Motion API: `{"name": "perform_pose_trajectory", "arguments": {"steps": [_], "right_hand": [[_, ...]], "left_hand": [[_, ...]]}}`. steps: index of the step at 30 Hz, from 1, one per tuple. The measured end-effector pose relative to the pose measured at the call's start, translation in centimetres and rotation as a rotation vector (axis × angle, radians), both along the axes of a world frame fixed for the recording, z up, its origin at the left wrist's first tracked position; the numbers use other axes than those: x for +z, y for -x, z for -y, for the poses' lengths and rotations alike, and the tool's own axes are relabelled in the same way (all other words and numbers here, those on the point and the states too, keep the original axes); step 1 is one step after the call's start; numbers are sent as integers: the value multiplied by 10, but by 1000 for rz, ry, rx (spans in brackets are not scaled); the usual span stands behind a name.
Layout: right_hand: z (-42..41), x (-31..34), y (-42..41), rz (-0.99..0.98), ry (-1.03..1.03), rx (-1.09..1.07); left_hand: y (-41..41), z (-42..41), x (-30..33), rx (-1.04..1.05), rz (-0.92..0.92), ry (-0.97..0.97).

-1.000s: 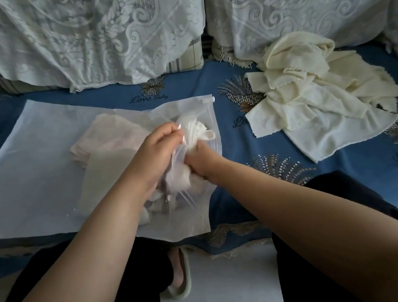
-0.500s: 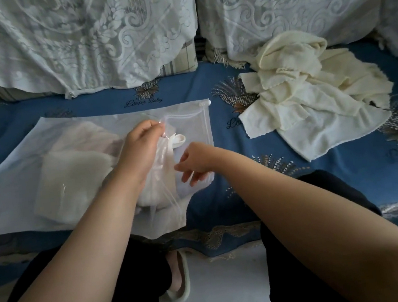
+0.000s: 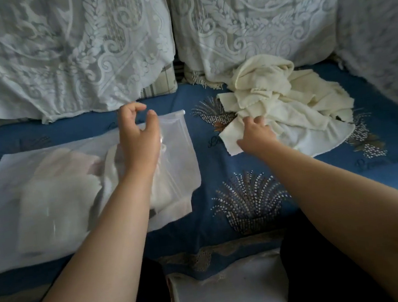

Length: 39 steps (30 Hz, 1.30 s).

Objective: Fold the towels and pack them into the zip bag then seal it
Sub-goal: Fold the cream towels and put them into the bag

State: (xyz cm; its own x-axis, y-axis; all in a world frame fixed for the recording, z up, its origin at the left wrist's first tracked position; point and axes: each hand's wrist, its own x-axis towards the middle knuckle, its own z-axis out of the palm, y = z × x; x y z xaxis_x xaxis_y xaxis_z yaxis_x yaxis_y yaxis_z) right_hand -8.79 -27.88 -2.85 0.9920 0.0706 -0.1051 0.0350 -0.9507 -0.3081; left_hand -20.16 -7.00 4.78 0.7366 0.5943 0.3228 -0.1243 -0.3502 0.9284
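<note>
Folded towels (image 3: 56,201), pale and blurred through frosted plastic, lie flat inside the zip bag (image 3: 183,152) on the blue sofa cover (image 3: 223,198). Its white slider (image 3: 183,112) sits at the far right corner. Above the bag hovers the left hand (image 3: 138,135), fingers loosely curled, holding nothing. Further right, the right hand (image 3: 257,135) grips an edge of the rumpled cream towel pile (image 3: 287,104).

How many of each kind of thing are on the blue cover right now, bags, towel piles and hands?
Zip bag: 1, frosted, with folded towels inside, too blurred to count
Loose cream towels: 1 heap, separate pieces cannot be told apart
Hands: 2, left hand above the bag, right hand on the heap's edge
Total: 4
</note>
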Motion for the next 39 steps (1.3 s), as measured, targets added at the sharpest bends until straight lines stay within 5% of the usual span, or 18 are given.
{"name": "perform_pose_trajectory", "arguments": {"steps": [5,11,16,23,27,32,34,39], "right_hand": [[42,-17,-26,-97,-91,-79],[69,-18,-43,107,-283,-220],[98,-25,-60,143,-266,-253],[83,21,-54,465,-226,-64],[70,67,-8,131,-324,141],[64,94,79,-755,-412,601],[62,83,88,-910,-355,595],[69,39,53,-245,-116,253]], "left_hand": [[-8,33,5,-63,64,-292],[-26,63,-1,-219,-87,-127],[-40,77,-6,-293,-215,-197],[-56,79,-12,-347,-334,-124],[-55,79,-15,-396,-371,-12],[-52,76,-21,-455,-480,-36],[-49,76,-24,-496,-539,-71],[-42,82,-25,-591,-686,-205]]}}
